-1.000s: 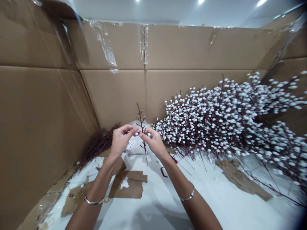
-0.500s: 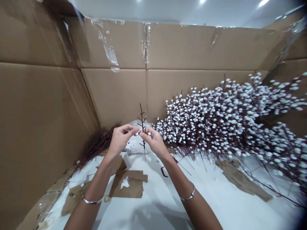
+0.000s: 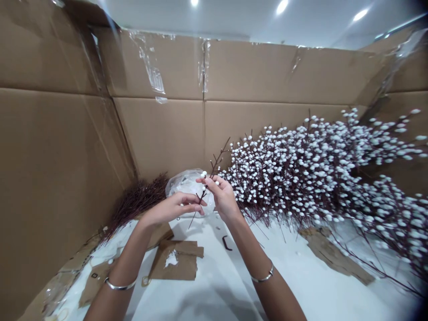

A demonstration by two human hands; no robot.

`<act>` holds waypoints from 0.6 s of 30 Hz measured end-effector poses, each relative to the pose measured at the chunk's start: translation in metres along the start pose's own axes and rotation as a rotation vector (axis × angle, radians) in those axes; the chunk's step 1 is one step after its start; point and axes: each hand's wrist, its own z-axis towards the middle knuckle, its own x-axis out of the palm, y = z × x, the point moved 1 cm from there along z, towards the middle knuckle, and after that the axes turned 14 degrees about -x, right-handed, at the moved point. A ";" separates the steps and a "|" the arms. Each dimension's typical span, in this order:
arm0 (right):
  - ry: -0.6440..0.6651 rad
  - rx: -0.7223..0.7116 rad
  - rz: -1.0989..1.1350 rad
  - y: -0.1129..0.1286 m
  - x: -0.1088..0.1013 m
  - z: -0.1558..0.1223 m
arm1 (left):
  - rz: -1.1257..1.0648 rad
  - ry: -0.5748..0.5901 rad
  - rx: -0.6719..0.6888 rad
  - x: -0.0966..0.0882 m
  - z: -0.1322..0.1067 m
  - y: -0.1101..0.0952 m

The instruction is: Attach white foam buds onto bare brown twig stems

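A thin brown twig with a few white buds [image 3: 210, 182] leans up to the right between my hands, and my right hand [image 3: 221, 196] pinches it near the middle. My left hand [image 3: 170, 208] reaches across with its fingers extended, the fingertips at the lower stem. I cannot tell whether those fingers grip the stem. Behind the hands bulges a transparent plastic bag [image 3: 187, 187] with something white inside.
A large heap of white-budded branches [image 3: 317, 187] fills the right side, touching the cardboard wall [image 3: 160, 133]. A bundle of bare brown twigs [image 3: 138, 205] lies at left. Cardboard scraps [image 3: 175, 261] and a small dark piece [image 3: 226, 243] rest on the white sheet [image 3: 214, 285].
The twig has tilted from upright to leaning right. My hands have moved apart, my left hand lower and turned, and the plastic bag now shows behind them.
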 end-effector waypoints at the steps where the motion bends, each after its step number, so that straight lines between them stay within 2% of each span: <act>1: 0.001 0.006 0.003 0.002 0.000 0.001 | -0.008 -0.001 0.011 0.002 0.001 0.000; 7: 0.004 0.047 -0.037 0.013 -0.002 0.004 | -0.154 -0.106 -0.041 0.002 0.008 0.008; 16: -0.144 -0.141 -0.234 0.001 -0.011 0.006 | -0.070 -0.070 -0.070 0.012 0.017 0.015; 18: -0.150 -0.168 -0.269 0.000 -0.014 0.007 | -0.023 -0.101 -0.053 0.009 0.022 0.021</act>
